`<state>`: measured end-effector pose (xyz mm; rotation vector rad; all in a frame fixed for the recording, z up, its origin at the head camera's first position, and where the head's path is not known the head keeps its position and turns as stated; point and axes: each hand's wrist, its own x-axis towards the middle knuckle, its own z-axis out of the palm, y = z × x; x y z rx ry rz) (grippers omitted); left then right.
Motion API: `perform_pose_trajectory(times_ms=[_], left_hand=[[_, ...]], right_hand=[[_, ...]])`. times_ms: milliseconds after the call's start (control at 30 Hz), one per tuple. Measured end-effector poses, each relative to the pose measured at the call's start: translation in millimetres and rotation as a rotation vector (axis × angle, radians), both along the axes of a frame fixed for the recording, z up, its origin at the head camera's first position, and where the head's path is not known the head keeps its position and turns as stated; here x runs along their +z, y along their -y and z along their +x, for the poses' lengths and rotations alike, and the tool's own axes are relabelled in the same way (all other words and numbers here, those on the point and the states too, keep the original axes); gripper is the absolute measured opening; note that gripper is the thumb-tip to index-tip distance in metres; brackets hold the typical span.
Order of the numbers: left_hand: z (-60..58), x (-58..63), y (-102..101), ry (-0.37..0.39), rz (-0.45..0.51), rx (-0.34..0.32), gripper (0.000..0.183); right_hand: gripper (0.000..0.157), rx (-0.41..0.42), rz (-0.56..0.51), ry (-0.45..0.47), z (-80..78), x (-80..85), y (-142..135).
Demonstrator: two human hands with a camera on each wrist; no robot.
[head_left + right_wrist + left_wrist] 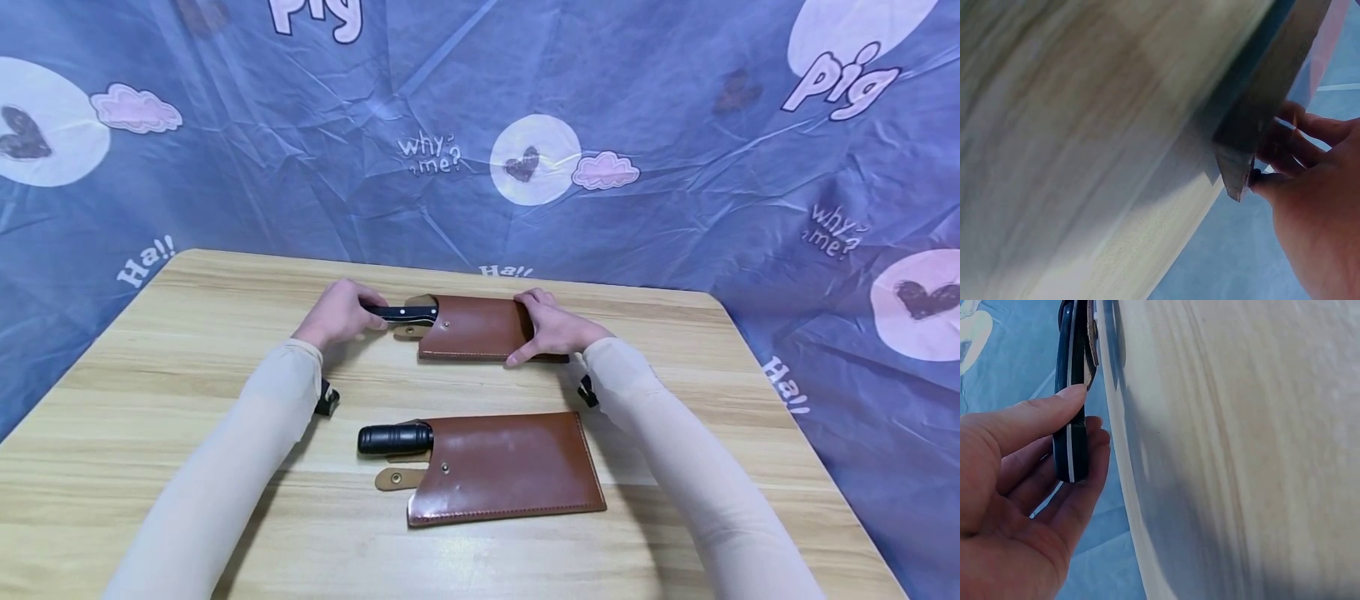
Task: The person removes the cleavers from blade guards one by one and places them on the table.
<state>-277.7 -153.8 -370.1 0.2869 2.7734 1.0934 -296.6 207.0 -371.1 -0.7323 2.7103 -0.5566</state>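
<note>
A brown leather knife sheath [480, 325] is held near the back of the table, with a knife's black riveted handle [402, 314] sticking out of its left end. The blade is hidden inside. My left hand [345, 312] pinches that handle; in the left wrist view the thumb lies along one side and curled fingers are behind it. At the sheath's right end, my right hand [551, 327] grips across its width, thumb at the near edge and fingers at the far edge. A tan snap strap [410, 332] hangs out beside the handle.
Closer to the front lies a larger brown sheath [510, 467], a ridged black knife handle [393, 439] protruding from its left end above a tan snap strap [397, 478]. A blue printed cloth [450, 108] hangs behind the wooden table [187, 375].
</note>
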Motion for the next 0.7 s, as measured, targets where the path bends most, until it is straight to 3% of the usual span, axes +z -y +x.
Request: perform_pose_trajectory(times_ms=[700], left_hand=[[1.3, 1.8, 9, 0.013, 0.013, 0.016, 0.04]], right_hand=[[0.125, -0.03, 0.008, 0.004, 5.0, -0.3, -11]])
